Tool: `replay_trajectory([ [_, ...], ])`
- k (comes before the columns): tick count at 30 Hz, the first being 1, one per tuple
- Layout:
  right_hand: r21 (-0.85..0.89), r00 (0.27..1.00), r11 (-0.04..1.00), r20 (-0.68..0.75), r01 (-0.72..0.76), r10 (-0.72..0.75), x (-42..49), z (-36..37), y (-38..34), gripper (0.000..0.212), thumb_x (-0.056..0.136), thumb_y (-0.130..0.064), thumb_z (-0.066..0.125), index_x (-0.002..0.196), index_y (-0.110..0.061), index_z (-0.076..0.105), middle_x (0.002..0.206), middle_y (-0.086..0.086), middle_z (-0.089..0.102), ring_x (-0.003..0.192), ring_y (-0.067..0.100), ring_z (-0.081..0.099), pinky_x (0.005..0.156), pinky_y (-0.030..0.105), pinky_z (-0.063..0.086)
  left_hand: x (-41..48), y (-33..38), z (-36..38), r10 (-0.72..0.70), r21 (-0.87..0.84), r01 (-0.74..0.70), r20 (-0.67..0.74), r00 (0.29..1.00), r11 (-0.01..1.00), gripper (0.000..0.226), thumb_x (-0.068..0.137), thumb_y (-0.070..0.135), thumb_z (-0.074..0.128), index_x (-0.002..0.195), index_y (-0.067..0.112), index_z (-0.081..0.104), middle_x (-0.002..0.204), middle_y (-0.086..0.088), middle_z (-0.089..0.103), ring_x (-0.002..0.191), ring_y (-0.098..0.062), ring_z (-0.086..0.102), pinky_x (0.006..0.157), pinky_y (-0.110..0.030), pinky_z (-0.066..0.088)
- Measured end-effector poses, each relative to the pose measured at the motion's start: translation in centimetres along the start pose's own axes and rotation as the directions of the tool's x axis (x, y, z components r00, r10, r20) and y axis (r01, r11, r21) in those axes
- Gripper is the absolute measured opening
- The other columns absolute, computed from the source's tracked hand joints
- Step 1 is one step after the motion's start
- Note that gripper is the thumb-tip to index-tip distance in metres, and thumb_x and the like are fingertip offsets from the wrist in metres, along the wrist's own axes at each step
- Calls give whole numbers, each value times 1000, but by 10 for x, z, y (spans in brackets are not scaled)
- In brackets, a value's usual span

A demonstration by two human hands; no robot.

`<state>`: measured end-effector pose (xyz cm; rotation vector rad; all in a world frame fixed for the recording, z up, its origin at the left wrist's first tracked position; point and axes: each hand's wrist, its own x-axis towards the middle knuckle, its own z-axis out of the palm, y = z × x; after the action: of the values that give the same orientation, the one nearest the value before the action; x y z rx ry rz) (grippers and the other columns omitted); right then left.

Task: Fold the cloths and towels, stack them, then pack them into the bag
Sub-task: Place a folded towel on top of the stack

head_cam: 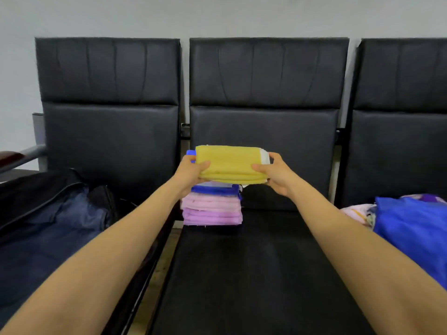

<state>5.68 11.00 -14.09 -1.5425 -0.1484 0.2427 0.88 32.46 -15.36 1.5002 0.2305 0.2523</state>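
A folded yellow towel (231, 163) is held between both hands just above a stack of folded cloths (212, 207) on the middle seat. My left hand (189, 174) grips its left end, thumb on top. My right hand (278, 174) grips its right end the same way. The stack shows blue, pink and purple layers. A bit of blue cloth and a white edge peek out behind the yellow towel. An open dark bag (48, 221) lies on the left seat.
A row of black padded seats (263, 274) stands against a grey wall. On the right seat lies a heap of unfolded cloths, a blue one (413, 228) on top and a pink patterned one (355, 212) beside it. A metal armrest (24, 157) is at far left.
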Motion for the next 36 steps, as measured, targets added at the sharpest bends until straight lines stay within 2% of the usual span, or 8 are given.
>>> replay_trajectory([
  [3,-15,998,998,-11,56,-56,38,25,-20,75,90,-2,61,147,-18,14,131,11,45,105,25,54,85,42,51,40,25,-15,41,24,-40,-57,998,999,33,97,10,54,124,1,39,112,-14,56,81,-16,60,62,-29,55],
  [6,-88,994,991,-33,98,-102,68,45,-28,75,90,-9,62,145,-21,12,128,11,46,109,27,55,93,44,50,74,35,-32,57,72,-50,-91,994,996,39,96,16,55,128,-1,42,123,-16,58,97,-23,63,62,-30,52],
  [8,-135,988,981,-46,142,-150,81,55,-26,68,92,-12,60,142,-21,15,121,7,47,104,24,54,87,38,51,91,34,-39,67,86,-57,-124,990,995,35,96,19,56,124,2,42,121,-13,57,102,-24,60,66,-30,50],
  [12,-214,969,952,-73,218,-238,99,61,-10,50,97,-15,52,137,-25,24,115,4,45,96,19,51,79,34,48,107,15,-38,46,81,-34,-145,988,996,29,97,19,53,121,11,40,110,-7,53,85,-14,55,63,-28,46],
  [24,-352,988,934,-107,67,-112,120,60,26,41,95,-32,54,129,-26,33,117,5,49,102,22,54,87,38,51,125,-23,-41,-52,130,83,-224,973,988,39,93,34,57,121,9,47,114,-9,57,87,-19,55,65,-28,44],
  [27,-388,991,921,-99,44,-90,121,62,25,46,96,-37,50,136,-25,30,118,4,46,102,20,51,82,35,49,126,-24,-40,-84,162,127,-249,965,979,48,92,40,57,124,6,49,115,-10,56,95,-23,54,74,-34,45],
  [33,-349,985,935,-129,61,-113,121,64,26,71,91,-54,51,147,-23,20,144,9,35,122,25,45,96,38,45,122,-21,-39,-51,217,123,-310,949,968,77,84,54,62,141,10,34,141,-12,37,121,-30,46,86,-39,44],
  [36,-314,991,949,-109,38,-76,115,63,29,76,90,-54,53,149,-22,16,146,9,34,123,26,45,91,36,44,114,-19,-38,-48,217,120,-311,949,969,84,83,55,64,144,9,30,144,-13,33,125,-30,44,88,-39,43],
])
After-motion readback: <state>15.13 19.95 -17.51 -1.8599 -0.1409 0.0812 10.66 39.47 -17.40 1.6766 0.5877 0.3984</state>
